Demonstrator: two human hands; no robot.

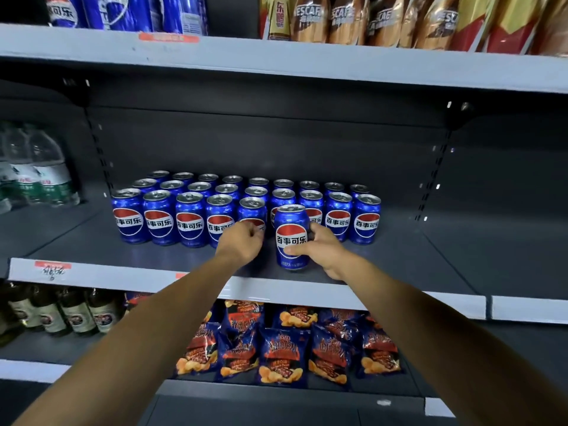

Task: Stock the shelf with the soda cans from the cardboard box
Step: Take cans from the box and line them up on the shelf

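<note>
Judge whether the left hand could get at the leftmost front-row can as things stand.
Probably yes: the left hand holds nothing, and bare shelf lies open before that leftmost can.

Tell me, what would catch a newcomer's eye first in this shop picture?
Most striking is the block of blue soda cans standing in neat rows in the middle of the dark grey shelf. Right in front of them, the person's right hand grips one more can standing upright on the shelf, while the left hand reaches to the front row beside it. On the shelf below lie bright orange and blue snack bags.
</note>
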